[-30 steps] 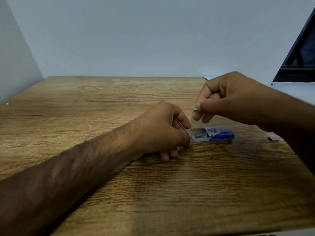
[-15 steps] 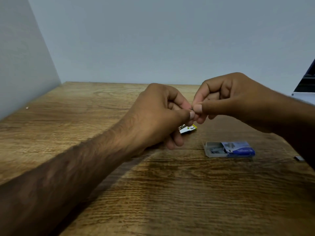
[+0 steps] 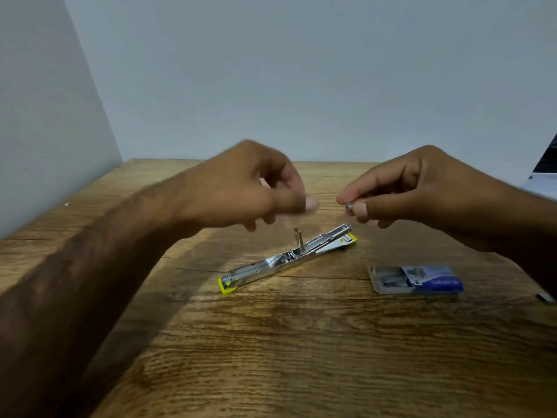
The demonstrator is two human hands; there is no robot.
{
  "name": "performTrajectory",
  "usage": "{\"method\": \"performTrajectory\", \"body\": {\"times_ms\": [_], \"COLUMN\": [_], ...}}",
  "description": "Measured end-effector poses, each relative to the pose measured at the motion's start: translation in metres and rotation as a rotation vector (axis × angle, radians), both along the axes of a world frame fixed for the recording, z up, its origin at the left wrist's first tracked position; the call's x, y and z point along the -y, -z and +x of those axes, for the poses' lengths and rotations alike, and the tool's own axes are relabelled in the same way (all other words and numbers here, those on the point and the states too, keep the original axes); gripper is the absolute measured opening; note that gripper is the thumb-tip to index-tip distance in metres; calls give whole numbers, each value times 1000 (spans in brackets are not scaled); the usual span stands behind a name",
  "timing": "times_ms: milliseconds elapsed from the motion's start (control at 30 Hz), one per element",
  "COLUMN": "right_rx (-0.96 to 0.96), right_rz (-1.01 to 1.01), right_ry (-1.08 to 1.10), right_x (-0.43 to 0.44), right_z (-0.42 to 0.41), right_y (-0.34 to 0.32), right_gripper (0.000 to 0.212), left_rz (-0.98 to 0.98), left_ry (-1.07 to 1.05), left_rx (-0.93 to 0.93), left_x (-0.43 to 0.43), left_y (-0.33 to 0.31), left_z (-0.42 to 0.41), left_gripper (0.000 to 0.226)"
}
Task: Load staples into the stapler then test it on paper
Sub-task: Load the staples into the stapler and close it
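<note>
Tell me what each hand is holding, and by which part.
Right hand pinches a short staple strip between thumb and fingers, one end sticking out. Left hand is blurred: cannot tell. The open stapler lies untouched.

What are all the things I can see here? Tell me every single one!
stapler: one, silver and yellow, opened out flat, middle of the table
staple box: one, grey tray in a blue sleeve, slid half open, right of the stapler
staple strip: one, silver, pinched in the right hand
small silver piece: one, at the table's right edge, perhaps more staples
table: one, brown wood
wall: grey-blue, behind the table
left hand: one, blurred, above the stapler; unclear if it holds anything
right hand: one, raised above the table
</note>
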State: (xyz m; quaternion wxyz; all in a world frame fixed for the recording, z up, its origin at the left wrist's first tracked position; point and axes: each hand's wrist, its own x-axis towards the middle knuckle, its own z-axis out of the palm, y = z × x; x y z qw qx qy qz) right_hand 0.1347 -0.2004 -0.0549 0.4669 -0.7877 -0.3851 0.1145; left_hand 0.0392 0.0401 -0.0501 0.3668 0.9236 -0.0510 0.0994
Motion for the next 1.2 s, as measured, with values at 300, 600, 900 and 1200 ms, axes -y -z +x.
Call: {"method": "performTrajectory", "body": {"times_ms": [300, 600, 900, 1200], "right_rx": [137, 330, 282, 171], "right_rz": [-232, -281, -316, -332], "right_ry": [-91, -121, -82, -79], "right_x": [-28, -22, -26, -24], "right_z": [6, 0, -3, -2], "right_y": [-4, 9, 11, 9], "right_gripper": [21, 23, 21, 19], "left_rz": [292, 37, 1, -19], "left_ry": [66, 55, 69, 75], "left_rx": [-129, -174, -209, -216], "left_x": [13, 17, 17, 18], "left_y": [26, 34, 33, 33], "left_z": [10, 14, 13, 12], "left_gripper": [19, 29, 36, 36]}}
